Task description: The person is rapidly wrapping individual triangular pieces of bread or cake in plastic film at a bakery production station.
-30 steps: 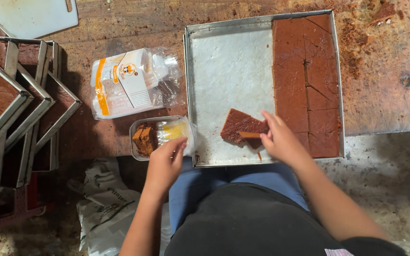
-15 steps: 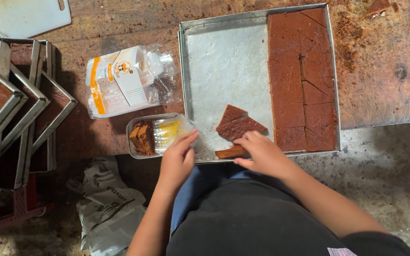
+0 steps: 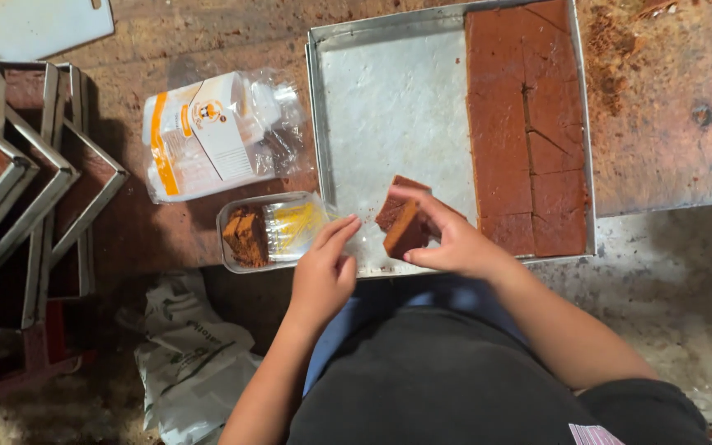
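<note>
My right hand (image 3: 455, 243) grips a small brown cake piece (image 3: 404, 231), lifted over the near edge of a large metal baking tray (image 3: 389, 107). A second loose brown piece (image 3: 391, 204) lies just behind it on the tray. A slab of cut brown cake (image 3: 525, 124) fills the tray's right side. My left hand (image 3: 323, 272) rests with its fingers on the edge of a clear plastic packet (image 3: 269, 231), which holds one brown piece at its left end.
A stack of clear plastic packets with orange and white labels (image 3: 208, 136) lies left of the tray. Stacked metal trays with brown cake (image 3: 18, 181) stand at far left. White plastic bags (image 3: 187, 354) lie on the floor below. A white board (image 3: 35, 25) sits top left.
My right hand has lifted one brown piece off the tray and turned it on edge. My left hand stays at the clear packet. The view has shifted slightly.
</note>
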